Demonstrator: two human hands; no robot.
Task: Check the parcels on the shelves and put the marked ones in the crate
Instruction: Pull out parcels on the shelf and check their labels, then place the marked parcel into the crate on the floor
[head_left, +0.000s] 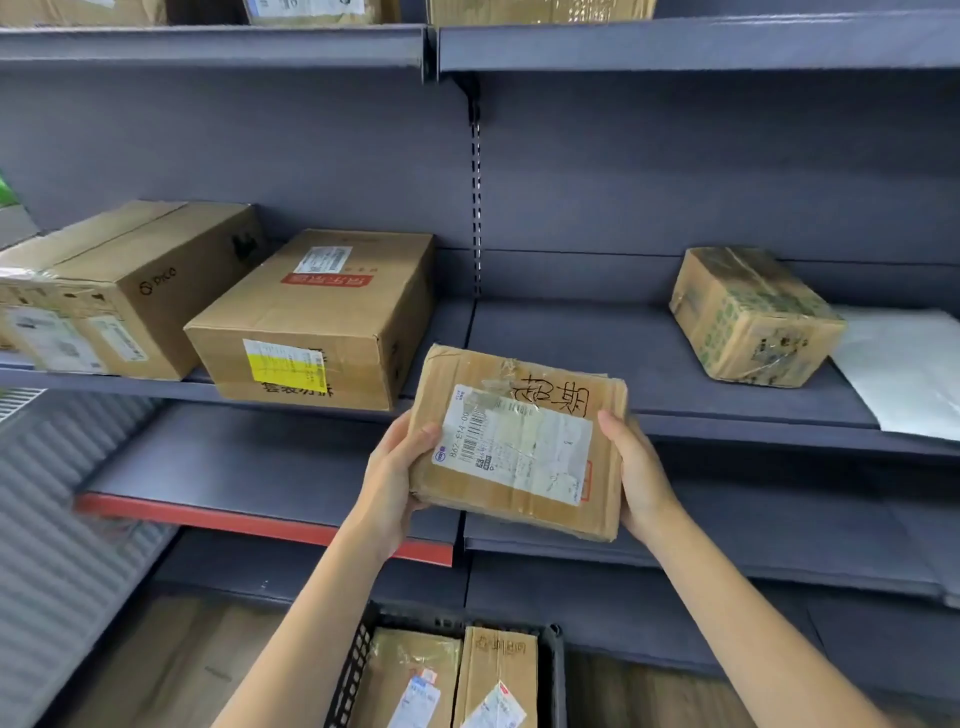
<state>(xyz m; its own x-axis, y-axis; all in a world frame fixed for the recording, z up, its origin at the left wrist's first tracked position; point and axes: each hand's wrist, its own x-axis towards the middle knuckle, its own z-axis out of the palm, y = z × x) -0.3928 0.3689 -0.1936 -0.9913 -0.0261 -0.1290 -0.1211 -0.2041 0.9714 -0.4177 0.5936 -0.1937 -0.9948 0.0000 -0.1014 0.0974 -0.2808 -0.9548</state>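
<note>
Both hands are up in front of the shelves holding a flat parcel (519, 441) between them; left hand (392, 478) wraps its left edge with the thumb on the front face and the fingers curled behind; right hand (636, 470) clamps the right edge the same way, thumb on top near the corner, the rest of the fingers hidden behind the cardboard. The parcel is in the air, tilted so its face points at the camera, just in front of the middle shelf (649, 358); there's a white label (511, 447) with a barcode on it and some handwritten characters in black marker (553, 397) above the label.

On that shelf to the left sits a box (317, 317) with a yellow-striped sticker on its front, and further left a bigger box (119, 286); off to the right a small taped box (753, 317) sits at an angle, just beside a white bag (904, 364).

Down at the bottom, on the floor below the arms, is the black crate (353, 675) with two parcels (452, 680) standing in it side by side.
</note>
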